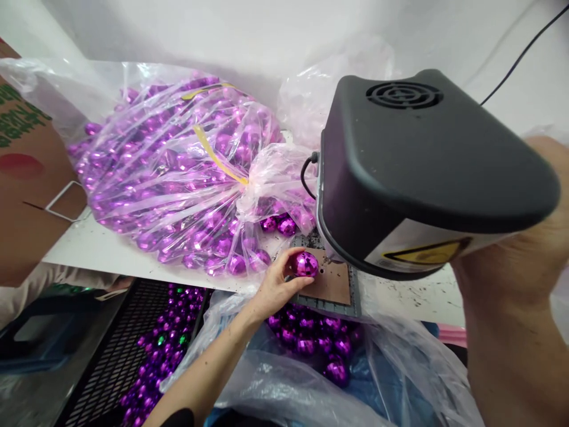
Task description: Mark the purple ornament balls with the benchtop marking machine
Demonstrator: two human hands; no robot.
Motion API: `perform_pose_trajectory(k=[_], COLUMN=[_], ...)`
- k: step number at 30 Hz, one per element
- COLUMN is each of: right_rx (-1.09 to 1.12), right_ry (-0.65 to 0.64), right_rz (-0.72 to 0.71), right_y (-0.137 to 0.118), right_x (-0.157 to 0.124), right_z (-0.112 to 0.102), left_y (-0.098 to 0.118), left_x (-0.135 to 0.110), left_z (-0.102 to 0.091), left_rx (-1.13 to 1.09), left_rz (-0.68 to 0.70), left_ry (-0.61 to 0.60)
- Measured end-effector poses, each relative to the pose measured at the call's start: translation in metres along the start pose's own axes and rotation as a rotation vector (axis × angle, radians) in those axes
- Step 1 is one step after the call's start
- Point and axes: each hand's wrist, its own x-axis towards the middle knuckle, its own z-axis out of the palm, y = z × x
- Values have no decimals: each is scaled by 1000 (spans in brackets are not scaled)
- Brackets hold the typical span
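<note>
A shiny purple faceted ball is pinched between the thumb and fingers of my left hand. It sits over the left part of a brown board with a small hole in it. Up close on the right, my right hand grips a black handheld device with a round vent on top and a yellow warning triangle on its side. Most of that hand's fingers are hidden behind the device. The device's front end is just right of the ball and above the board.
A tied clear bag of purple balls fills the table's left. Below the table edge, more purple balls lie in an open plastic bag and a black crate. A cardboard box stands left; a person's sleeve shows beneath.
</note>
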Motion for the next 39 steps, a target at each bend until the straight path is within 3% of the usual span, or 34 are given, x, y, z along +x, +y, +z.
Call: perform_pose_trajectory(k=[3, 7, 11, 14, 18, 23, 27, 32, 39], right_rx=[149, 139, 117, 120, 118, 53, 46, 83, 82], right_ry=[16, 42, 59, 63, 49, 19, 30, 24, -1], right_rz=[53, 51, 52, 59, 29, -8, -14, 2, -3], right_y=[-2, 2, 3, 0, 0, 1, -1, -2, 0], right_x=[1, 4, 4, 3, 3, 4, 3, 2, -1], right_z=[2, 3, 4, 4, 4, 3, 2, 2, 2], left_y=[-6, 3, 10, 9, 9, 17, 16, 4, -8], left_x=[1, 3, 0, -1, -1, -2, 1, 7, 12], left_z=[9, 4, -6, -10, -10, -2, 8, 14, 25], left_rx=[7, -344, -721, -788, -596, 111, 503, 535, 513], left_rz=[-11, -188, -381, -445, -325, -123, -10, 117, 171], left_ry=[58, 88, -55, -114, -53, 103, 98, 67, 36])
